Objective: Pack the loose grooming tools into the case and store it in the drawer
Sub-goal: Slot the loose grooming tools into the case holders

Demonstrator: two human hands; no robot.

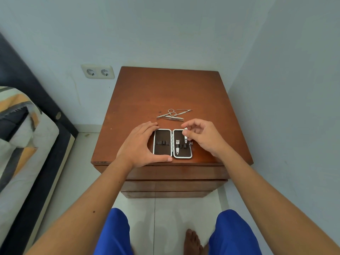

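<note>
A small grooming case (162,137) lies open near the front edge of a brown wooden nightstand (165,92), with dark lining and elastic loops in both halves. A nail clipper (177,149) sits in the right half's loops. My right hand (204,137) pinches the top of a second small clipper (185,138) that is partly in a loop beside it. My left hand (139,144) cups the case's left side and front edge. Behind the case lie loose scissors (170,113), tweezers (173,118) and a thin pick (184,111).
The nightstand's drawer fronts (173,184) below the top are closed. A bed (22,144) with a patterned cover stands to the left. A double wall socket (98,71) is behind. My knees in blue shorts and a bare foot (192,242) are on the tiled floor.
</note>
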